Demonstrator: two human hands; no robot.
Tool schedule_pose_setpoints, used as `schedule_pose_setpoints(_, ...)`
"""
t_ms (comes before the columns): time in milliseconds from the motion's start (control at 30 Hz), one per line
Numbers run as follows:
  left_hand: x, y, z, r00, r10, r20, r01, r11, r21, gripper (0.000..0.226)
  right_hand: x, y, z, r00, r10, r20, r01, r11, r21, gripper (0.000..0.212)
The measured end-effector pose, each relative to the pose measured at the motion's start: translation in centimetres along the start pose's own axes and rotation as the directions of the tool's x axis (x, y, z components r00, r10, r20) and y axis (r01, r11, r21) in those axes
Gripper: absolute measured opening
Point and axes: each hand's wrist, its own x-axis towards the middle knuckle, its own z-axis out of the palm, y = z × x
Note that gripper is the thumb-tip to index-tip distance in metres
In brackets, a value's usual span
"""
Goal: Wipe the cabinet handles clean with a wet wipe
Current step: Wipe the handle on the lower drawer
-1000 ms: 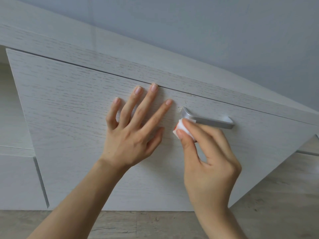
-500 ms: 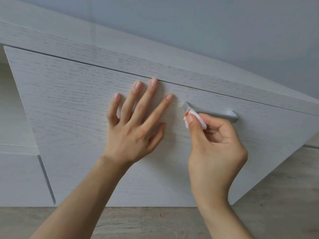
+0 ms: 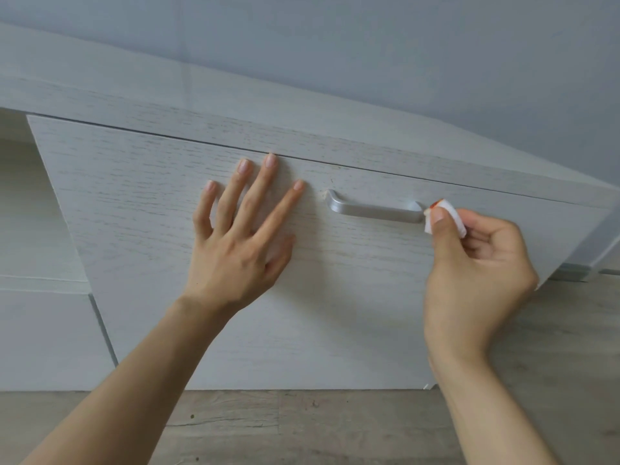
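A silver bar handle [image 3: 374,209] is fixed across the upper part of a whitewashed wood cabinet door [image 3: 335,313]. My right hand [image 3: 476,276] pinches a small folded white wet wipe [image 3: 451,218] with an orange-red mark at its tip, and the wipe touches the handle's right end. My left hand [image 3: 241,243] lies flat on the door just left of the handle, fingers spread and straight, the middle fingertip at the door's top edge.
The cabinet top [image 3: 235,105] runs above the door under a grey wall [image 3: 369,45]. Another cabinet front [image 3: 40,330] lies to the left. Grey wood-look floor [image 3: 302,431] sits below. A metal foot [image 3: 573,273] shows at the right.
My right hand slid the wipe along the handle from its left end to its right end, leaving the whole bar in sight. My left hand stayed flat on the door.
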Motion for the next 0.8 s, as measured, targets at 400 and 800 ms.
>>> schedule_pose_setpoints(400, -8.0, -9.3, -8.3, 0.854, 0.007, 0.520, -0.082, 0.989, 0.122, 0.054, -9.2, -1.5, 6.0, 0.698, -0.048, 0.715, 0.073, 0.997, -0.004, 0.008)
schedule_pose_setpoints(800, -14.5, -22.5, -17.5, 0.603, -0.247, 0.759, -0.064, 0.933, 0.355, 0.064, -21.3, -4.1, 13.7, 0.339, 0.052, 0.939, -0.007, 0.999, -0.053, 0.006)
